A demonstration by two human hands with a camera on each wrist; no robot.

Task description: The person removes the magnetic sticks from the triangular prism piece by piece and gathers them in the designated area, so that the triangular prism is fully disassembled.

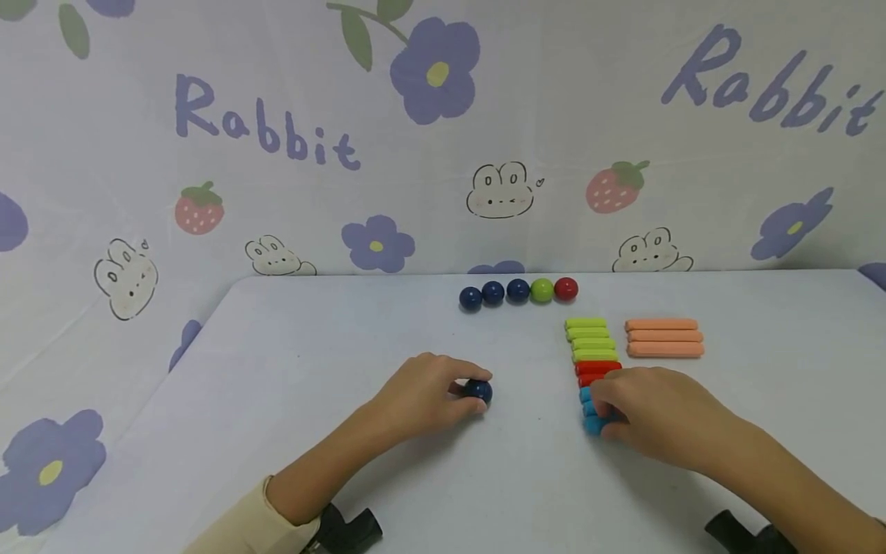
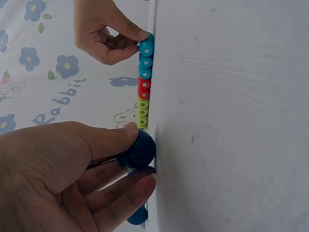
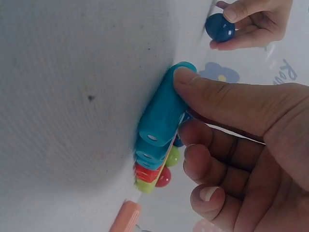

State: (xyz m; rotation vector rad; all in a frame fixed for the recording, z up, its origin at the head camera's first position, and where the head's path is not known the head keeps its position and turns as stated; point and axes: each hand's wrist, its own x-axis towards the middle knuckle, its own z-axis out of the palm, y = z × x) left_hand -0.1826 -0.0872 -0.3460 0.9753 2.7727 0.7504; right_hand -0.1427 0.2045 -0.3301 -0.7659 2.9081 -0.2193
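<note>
My left hand [image 1: 431, 394] pinches a glossy dark blue ball [image 1: 479, 392] between thumb and fingers, low over the white table. To its right, my right hand [image 1: 661, 412] is at the near end of a column of short sticks. In the right wrist view its thumb presses on the nearest blue stick [image 3: 161, 108], and the fingers curl in beside it. The column runs away from me: blue sticks, then red sticks [image 1: 598, 368], then several lime green sticks [image 1: 590, 334]. They lie side by side. My right fingers hide part of the blue and red ones.
Behind the column, a row of balls lies near the table's far edge: three dark blue balls [image 1: 493, 292], a green ball [image 1: 542, 290] and a red ball [image 1: 566, 288]. Three orange sticks [image 1: 664, 337] lie right of the column. A patterned cloth [image 1: 277, 192] hangs behind the table [image 1: 291, 385].
</note>
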